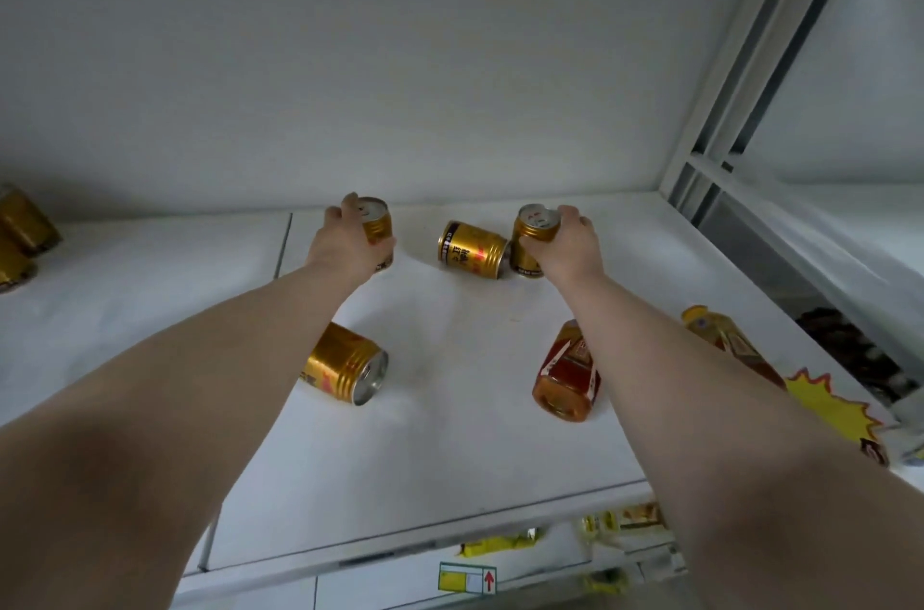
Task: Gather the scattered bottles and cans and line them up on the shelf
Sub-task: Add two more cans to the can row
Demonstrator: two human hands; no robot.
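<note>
My left hand (345, 239) grips an upright gold can (376, 224) near the back of the white shelf (450, 449). My right hand (565, 244) grips another upright gold can (531, 236) further right. Between them a third gold can (470, 250) lies on its side. A fourth gold can (345, 363) lies on its side nearer the front, partly under my left forearm. An amber bottle (567, 377) lies beside my right forearm, and a second amber bottle (730, 342) lies near the shelf's right edge.
More gold cans (20, 234) stand at the far left edge of the shelf. A metal upright (740, 74) bounds the shelf on the right. A yellow starburst tag (830, 402) sits at the front right. Yellow packets (500, 544) fill the shelf below.
</note>
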